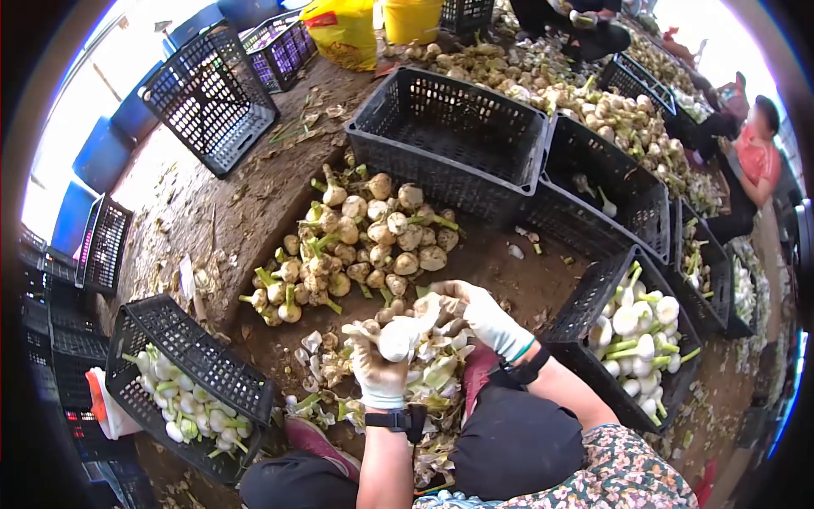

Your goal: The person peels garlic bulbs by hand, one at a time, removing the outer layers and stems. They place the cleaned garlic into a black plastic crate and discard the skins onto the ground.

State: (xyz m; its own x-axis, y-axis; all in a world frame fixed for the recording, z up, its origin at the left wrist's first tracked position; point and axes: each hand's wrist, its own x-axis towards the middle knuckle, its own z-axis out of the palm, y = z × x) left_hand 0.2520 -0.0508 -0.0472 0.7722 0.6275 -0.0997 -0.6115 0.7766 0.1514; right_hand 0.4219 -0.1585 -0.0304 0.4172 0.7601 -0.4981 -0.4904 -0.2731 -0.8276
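My left hand (377, 371), in a white glove with a dirty palm, is closed around a garlic bulb (394, 344) whose white surface faces up. My right hand (487, 321), gloved too, is beside it with fingers bent on pale garlic skin (421, 322) that stretches from the bulb; the fingertips are partly hidden. Below both hands lies a heap of loose garlic peelings (437, 382) between my shoes. Just beyond them is a pile of unpeeled, soil-stained garlic bulbs (373, 233) with cut green stems.
Cleaned white bulbs fill a tilted black crate (199, 356) on the left and another black crate (585, 339) on the right. Ahead stands a large black crate (449, 165), with a further crate (606, 212) beside it holding few bulbs. A person (757, 157) sits at the far right.
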